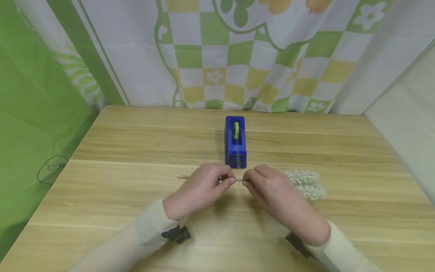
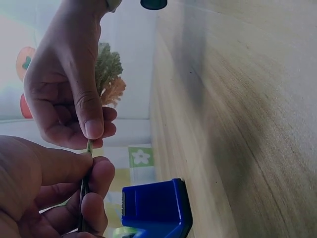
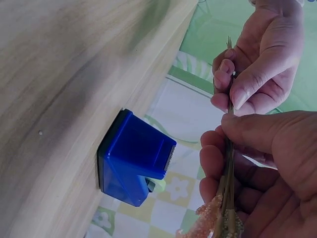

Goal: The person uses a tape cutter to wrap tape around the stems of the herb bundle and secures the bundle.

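Observation:
A thin bunch of dried flowers is held level above the table by both hands. Its stems (image 3: 227, 163) run between the hands, and the bare stem ends (image 1: 182, 176) stick out past the left hand. My left hand (image 1: 202, 184) pinches the stems between thumb and fingers. Close beside it, my right hand (image 1: 276, 190) pinches the same stems nearer the heads. Pale fluffy flower heads (image 1: 304, 183) show beyond the right hand; the right wrist view shows a pinkish head (image 3: 205, 218) too. Fingers hide much of the stems.
A blue tape dispenser (image 1: 235, 151) with a greenish roll core (image 1: 236, 130) stands on the wooden table (image 1: 153, 141) just beyond the hands. A checked curtain (image 1: 217, 56) hangs behind the table, with green cloth (image 1: 30, 113) at the left.

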Demonstrator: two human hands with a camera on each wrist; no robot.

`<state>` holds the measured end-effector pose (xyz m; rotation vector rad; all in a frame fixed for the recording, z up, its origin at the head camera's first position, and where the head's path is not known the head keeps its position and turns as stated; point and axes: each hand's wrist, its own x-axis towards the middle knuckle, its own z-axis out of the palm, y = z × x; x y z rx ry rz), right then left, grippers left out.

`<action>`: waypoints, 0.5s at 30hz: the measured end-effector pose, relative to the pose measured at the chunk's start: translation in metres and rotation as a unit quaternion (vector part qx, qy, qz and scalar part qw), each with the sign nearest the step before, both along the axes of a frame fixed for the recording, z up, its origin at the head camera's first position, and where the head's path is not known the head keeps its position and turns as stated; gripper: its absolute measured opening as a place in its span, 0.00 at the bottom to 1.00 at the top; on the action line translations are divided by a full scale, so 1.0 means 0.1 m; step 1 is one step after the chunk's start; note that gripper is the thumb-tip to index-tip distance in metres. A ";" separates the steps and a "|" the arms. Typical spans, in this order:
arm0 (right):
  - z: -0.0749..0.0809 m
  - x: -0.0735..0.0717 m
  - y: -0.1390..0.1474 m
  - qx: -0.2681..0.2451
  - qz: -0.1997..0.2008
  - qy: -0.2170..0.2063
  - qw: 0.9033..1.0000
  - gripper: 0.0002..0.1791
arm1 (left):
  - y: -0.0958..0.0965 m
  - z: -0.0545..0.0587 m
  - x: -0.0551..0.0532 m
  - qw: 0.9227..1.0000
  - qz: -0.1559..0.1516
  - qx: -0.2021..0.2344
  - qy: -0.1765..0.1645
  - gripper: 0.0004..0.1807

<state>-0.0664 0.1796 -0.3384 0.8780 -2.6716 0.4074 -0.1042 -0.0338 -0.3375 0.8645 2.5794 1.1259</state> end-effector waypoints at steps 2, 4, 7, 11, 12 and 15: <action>-0.01 -0.01 0.00 0.000 0.001 0.001 1.000 0.04 | 0.00 0.00 0.00 1.000 0.004 -0.001 0.000 0.07; -0.01 -0.01 0.00 0.003 0.002 0.005 1.000 0.05 | 0.01 0.00 0.00 1.000 0.008 -0.002 -0.002 0.06; -0.02 -0.01 0.00 0.007 0.005 0.017 1.000 0.06 | 0.01 -0.01 0.00 1.000 0.010 -0.004 -0.001 0.06; -0.03 -0.01 0.00 0.008 0.010 0.033 0.999 0.07 | 0.02 -0.02 0.00 1.000 0.004 -0.006 -0.002 0.06; -0.03 -0.02 0.01 0.008 0.010 0.037 0.999 0.07 | 0.02 -0.02 -0.01 1.000 0.002 -0.006 -0.004 0.07; -0.04 -0.02 0.01 0.016 0.008 0.051 0.999 0.07 | 0.02 -0.02 -0.01 1.000 -0.003 -0.008 -0.009 0.09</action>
